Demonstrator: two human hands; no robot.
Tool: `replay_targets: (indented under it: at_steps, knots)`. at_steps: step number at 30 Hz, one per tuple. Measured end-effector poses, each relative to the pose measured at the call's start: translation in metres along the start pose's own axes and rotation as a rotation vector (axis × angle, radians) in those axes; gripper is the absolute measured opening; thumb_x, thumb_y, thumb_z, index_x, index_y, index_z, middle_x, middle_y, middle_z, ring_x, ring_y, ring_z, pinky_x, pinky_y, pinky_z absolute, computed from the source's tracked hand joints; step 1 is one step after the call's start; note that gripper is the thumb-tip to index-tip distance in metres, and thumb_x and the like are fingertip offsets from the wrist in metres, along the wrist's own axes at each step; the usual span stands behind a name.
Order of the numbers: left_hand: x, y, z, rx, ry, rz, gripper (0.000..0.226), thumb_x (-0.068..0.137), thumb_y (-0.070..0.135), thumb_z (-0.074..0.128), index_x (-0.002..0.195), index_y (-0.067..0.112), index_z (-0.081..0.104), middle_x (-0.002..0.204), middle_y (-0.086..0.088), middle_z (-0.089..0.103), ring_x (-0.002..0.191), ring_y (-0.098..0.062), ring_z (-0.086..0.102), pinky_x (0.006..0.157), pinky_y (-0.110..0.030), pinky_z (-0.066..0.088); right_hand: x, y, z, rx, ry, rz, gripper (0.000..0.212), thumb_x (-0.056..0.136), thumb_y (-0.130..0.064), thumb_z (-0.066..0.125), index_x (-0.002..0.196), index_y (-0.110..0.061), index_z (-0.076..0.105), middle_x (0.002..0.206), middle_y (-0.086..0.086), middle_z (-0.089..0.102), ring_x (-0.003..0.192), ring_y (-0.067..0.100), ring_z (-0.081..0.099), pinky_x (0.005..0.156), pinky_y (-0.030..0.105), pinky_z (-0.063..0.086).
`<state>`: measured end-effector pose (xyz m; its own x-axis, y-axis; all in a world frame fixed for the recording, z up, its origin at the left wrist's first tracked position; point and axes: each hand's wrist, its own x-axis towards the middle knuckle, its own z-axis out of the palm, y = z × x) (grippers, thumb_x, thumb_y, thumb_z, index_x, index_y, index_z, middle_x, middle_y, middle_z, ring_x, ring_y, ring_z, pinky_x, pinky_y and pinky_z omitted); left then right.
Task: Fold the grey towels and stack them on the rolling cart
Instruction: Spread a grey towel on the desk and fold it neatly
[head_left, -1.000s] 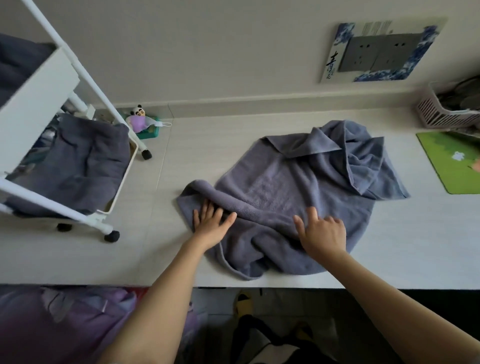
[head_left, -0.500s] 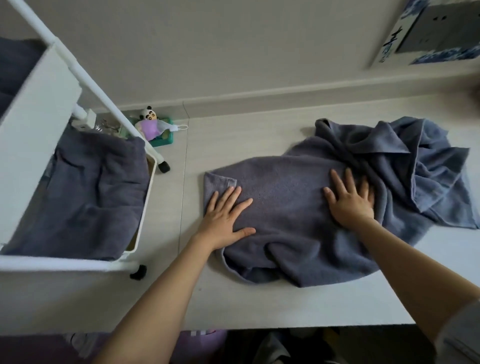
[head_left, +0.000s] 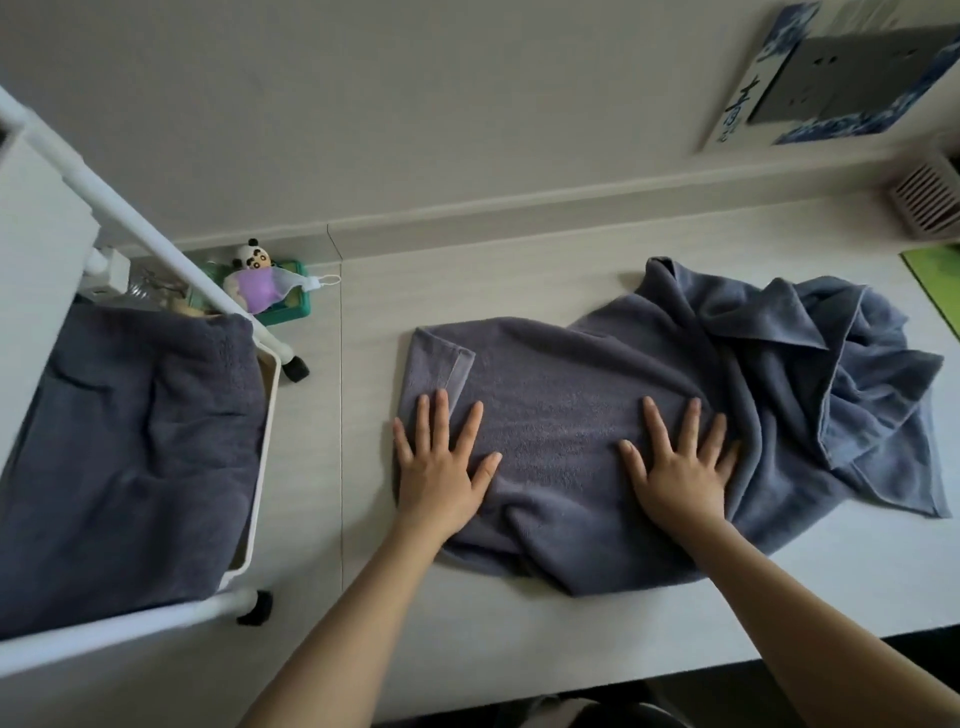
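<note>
A grey towel (head_left: 561, 384) lies spread on the white table, flat on its left half and bunched in folds at the right (head_left: 831, 374). My left hand (head_left: 441, 462) presses flat on the towel's left edge with fingers spread. My right hand (head_left: 678, 462) presses flat on the towel's middle, fingers straight. On the left stands the white rolling cart (head_left: 260, 467), and another grey towel (head_left: 130, 447) lies in its tray.
A small panda figure (head_left: 257, 275) in a green dish sits by the wall behind the cart. A white slatted basket (head_left: 927, 202) and a green mat (head_left: 935, 280) are at the far right. The table's front edge runs below my forearms.
The towel's left part has been smoothed flat; both hands went from curled at its near edge to lying flat on it. The right hand slid back toward me.
</note>
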<state>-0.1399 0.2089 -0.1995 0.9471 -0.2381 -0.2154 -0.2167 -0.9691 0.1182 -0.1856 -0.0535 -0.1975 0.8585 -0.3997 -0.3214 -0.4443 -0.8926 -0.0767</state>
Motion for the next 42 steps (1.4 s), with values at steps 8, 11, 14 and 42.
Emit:
replay_targets:
  at_steps: [8,11,14,42]
  knots:
    - [0.058,-0.044,-0.018,-0.108,0.033,-0.033,0.061,0.099,0.044,0.020,0.150,0.018,0.000,0.159,-0.006,-0.004,0.147,-0.020,-0.005,0.118,-0.044,-0.002,-0.002,-0.012,-0.003,0.000,-0.021,0.167,0.070,0.085,-0.068,0.013,0.146,-0.039,-0.005,0.155,0.019,-0.012,0.141,0.040,-0.011,0.111,0.061,-0.006]
    - [0.060,-0.060,-0.029,-0.282,0.129,-0.196,0.061,0.100,0.037,0.028,0.150,0.010,0.008,0.158,-0.012,0.004,0.146,-0.025,0.003,0.117,-0.041,0.003,0.001,-0.017,-0.007,-0.043,-0.018,0.143,0.069,0.088,-0.064,0.013,0.148,-0.033,-0.004,0.156,0.017,-0.011,0.142,0.038,-0.011,0.111,0.061,-0.006]
    - [0.056,-0.070,-0.041,-0.306,0.158,-0.370,0.061,0.099,0.033,0.036,0.149,0.006,0.015,0.157,-0.020,-0.001,0.145,-0.033,-0.001,0.118,-0.042,0.003,0.001,-0.020,-0.010,-0.059,0.019,0.038,0.064,0.093,-0.057,0.016,0.148,-0.032,-0.003,0.156,0.014,-0.012,0.143,0.033,-0.014,0.112,0.057,-0.011]
    - [-0.099,0.003,-0.015,-1.484,0.379,-0.798,0.034,0.089,0.006,0.057,0.116,0.027,0.059,0.118,-0.003,0.058,0.105,-0.023,0.060,0.088,-0.041,0.053,-0.061,0.012,-0.002,0.099,-0.180,-0.416,0.055,0.094,-0.056,0.007,0.147,-0.039,0.003,0.157,-0.012,-0.003,0.144,0.012,-0.011,0.116,0.037,-0.012]
